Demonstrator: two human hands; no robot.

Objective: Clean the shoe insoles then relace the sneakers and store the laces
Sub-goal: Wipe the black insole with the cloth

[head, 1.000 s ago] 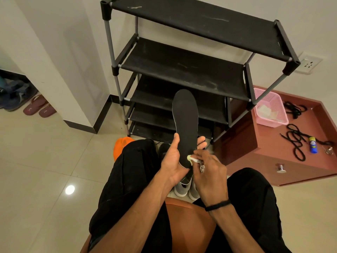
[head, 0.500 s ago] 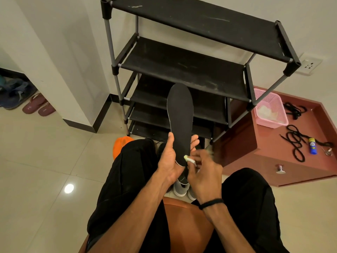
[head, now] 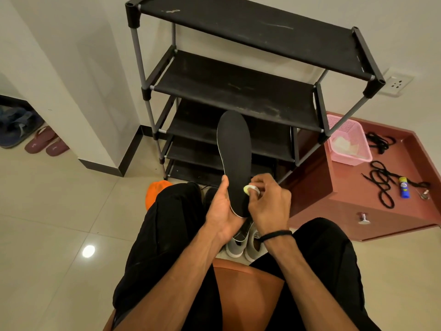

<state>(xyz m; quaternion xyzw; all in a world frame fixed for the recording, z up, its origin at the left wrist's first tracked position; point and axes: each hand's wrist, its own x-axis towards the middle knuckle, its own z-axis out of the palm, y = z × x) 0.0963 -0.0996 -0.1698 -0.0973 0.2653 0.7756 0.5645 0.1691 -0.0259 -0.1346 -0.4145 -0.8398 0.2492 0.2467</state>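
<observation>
Slippers (head: 46,145) lay far left on the tiled floor, beside a darker pair of sandals (head: 16,129) at the frame's edge. Next came the white pillar and, right of it, the black shoe rack (head: 238,91) standing against the wall. In front of the rack, the left hand (head: 220,211) gripped the heel end of a black insole (head: 235,158), thumb along its left edge and fingers curled behind, holding it upright with the toe pointing up. The right hand (head: 268,206), a black band on its wrist, pinched a small whitish wad (head: 249,189) against the insole's lower right edge. Below both hands, between the knees, a pair of grey sneakers (head: 243,244) stood on the floor. Further right sat a reddish cabinet (head: 334,211) carrying a pink basket (head: 349,144), loose black laces (head: 381,185) just right of it, and a small blue-and-yellow tube (head: 404,187) touching the laces.
</observation>
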